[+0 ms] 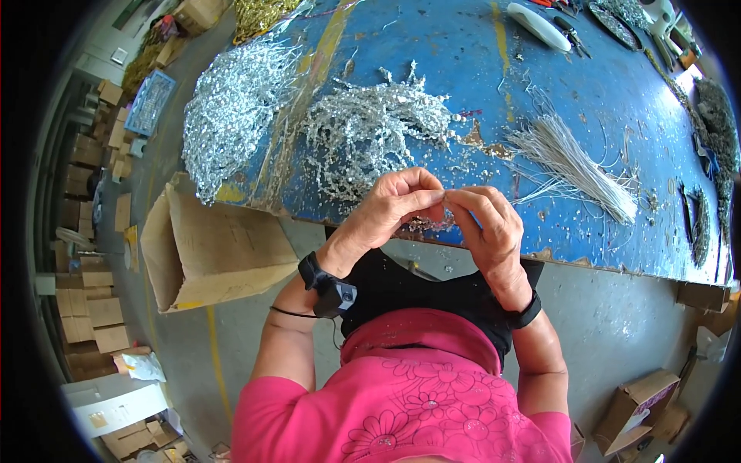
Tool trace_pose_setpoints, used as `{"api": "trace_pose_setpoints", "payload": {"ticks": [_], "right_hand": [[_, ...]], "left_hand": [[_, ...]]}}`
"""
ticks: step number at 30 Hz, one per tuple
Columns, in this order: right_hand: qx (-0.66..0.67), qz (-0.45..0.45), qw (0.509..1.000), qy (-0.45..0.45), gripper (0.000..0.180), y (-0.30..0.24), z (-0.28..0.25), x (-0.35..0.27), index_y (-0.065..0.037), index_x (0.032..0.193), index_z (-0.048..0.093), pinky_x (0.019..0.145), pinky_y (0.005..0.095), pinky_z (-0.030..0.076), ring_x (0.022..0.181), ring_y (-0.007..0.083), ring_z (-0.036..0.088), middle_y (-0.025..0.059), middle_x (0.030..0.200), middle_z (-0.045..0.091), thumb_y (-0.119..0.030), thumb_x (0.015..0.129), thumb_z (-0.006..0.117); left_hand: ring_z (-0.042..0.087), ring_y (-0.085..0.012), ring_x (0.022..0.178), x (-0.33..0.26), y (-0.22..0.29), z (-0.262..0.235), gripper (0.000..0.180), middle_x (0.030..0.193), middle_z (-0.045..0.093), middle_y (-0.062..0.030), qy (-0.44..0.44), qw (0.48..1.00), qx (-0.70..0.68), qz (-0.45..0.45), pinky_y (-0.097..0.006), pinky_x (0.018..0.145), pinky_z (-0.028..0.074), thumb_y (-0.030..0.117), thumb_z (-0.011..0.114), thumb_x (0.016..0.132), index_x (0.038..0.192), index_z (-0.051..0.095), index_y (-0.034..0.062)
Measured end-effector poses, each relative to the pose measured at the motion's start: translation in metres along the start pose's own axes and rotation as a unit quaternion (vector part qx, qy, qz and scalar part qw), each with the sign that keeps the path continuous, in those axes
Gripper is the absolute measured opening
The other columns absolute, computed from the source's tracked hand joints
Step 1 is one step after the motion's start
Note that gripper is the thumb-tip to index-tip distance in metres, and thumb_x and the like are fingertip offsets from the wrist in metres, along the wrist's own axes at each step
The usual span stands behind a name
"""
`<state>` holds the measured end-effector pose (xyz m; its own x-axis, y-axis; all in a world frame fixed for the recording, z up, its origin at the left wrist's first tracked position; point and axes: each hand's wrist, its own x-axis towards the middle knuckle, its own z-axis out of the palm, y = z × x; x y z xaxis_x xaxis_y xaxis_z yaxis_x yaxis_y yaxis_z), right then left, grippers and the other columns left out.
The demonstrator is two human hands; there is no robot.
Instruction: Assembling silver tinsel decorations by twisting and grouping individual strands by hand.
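Note:
Just over the near edge of the blue table, my left hand (390, 204) and my right hand (492, 225) meet fingertip to fingertip. Both are closed in a pinch, and whatever lies between the fingers is too small to make out. Right behind my left hand a loose heap of silver beaded strands (370, 131) is spread on the table. A fuller silver tinsel-like bundle (239, 112) hangs over the edge farther left. To the right of my hands lies a sheaf of thin white-silver wires or cords (575, 166). Small silver bits glitter beneath my fingers.
The blue table (648, 116) has a worn, chipped front edge. An open cardboard box (228, 251) stands below it on the left. Pliers (573, 37) and a white oblong object (539, 27) lie at the far right. Dark garland (714, 123) hugs the right rim.

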<state>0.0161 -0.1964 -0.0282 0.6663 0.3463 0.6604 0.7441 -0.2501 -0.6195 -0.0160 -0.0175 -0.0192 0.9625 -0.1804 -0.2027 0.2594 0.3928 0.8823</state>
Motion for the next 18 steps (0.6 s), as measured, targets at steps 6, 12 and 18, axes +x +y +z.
{"api": "trace_pose_setpoints", "payload": {"ticks": [6,12,18], "right_hand": [[0.037,0.039,0.998,-0.015,0.018,-0.004,-0.003,0.0,-0.005,0.09,0.064,0.063,0.0319,0.049,0.072,0.0233,0.061,0.0072,0.081,0.062,0.0,0.075,0.07],[0.11,0.128,0.985,-0.046,0.015,-0.004,-0.004,0.003,-0.004,0.089,0.064,0.063,0.0317,0.05,0.073,0.0242,0.061,0.0086,0.08,0.06,0.0,0.076,0.07],[0.003,0.026,1.0,-0.006,0.019,-0.002,0.001,0.0,-0.005,0.089,0.063,0.06,0.0329,0.048,0.069,0.0243,0.059,0.0079,0.079,0.06,0.001,0.072,0.071]], "left_hand": [[0.06,-0.0077,0.077,0.002,0.015,-0.002,0.01,0.082,0.062,-0.0016,-0.039,0.987,0.153,0.01,-0.022,0.072,0.051,0.011,0.06,0.09,0.094,0.061,0.0017],[0.059,-0.0082,0.08,0.0,0.005,0.005,0.006,0.084,0.061,-0.0013,0.028,0.972,0.215,0.094,-0.024,0.076,0.048,0.007,0.059,0.09,0.092,0.061,0.0021],[0.061,-0.0109,0.08,0.003,0.001,0.002,0.008,0.085,0.062,-0.0032,0.015,0.995,0.099,0.032,-0.025,0.077,0.05,0.01,0.059,0.091,0.093,0.06,0.0023]]}}
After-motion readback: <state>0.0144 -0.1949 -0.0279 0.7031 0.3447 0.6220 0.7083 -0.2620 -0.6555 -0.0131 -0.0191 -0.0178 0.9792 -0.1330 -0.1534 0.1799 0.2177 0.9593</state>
